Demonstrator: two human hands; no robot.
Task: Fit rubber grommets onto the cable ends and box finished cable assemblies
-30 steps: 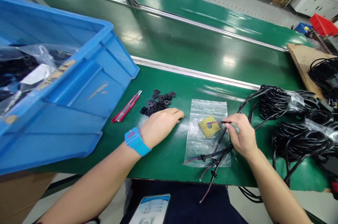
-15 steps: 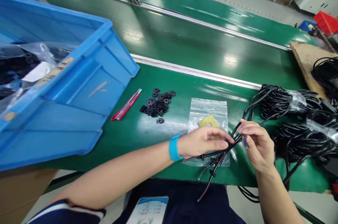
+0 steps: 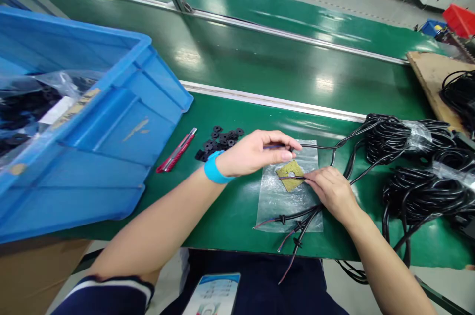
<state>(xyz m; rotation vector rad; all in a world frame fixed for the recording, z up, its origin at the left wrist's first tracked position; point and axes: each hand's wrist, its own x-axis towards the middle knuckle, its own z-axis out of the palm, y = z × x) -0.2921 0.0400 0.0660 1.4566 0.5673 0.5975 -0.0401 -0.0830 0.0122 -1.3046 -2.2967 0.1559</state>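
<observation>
— While my left hand [image 3: 256,153] pinches one black cable [image 3: 319,147] above the clear bag [image 3: 285,201], how far along am I?

— Early, I'd judge: three fitted cables [image 3: 297,218] lie done, coils [image 3: 393,142] wait. Right hand [image 3: 332,191], fingers closed, presses a wire end onto the yellow sponge [image 3: 291,176]. Half a second ago both hands met lower.

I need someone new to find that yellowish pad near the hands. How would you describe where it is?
Start at the green bench and find the clear plastic bag lying flat between the pile of black washers and the black cable coils. The pad lies on its upper half, just left of the right hand. It is the only mustard-yellow square there, with a small hole in it.
</observation>
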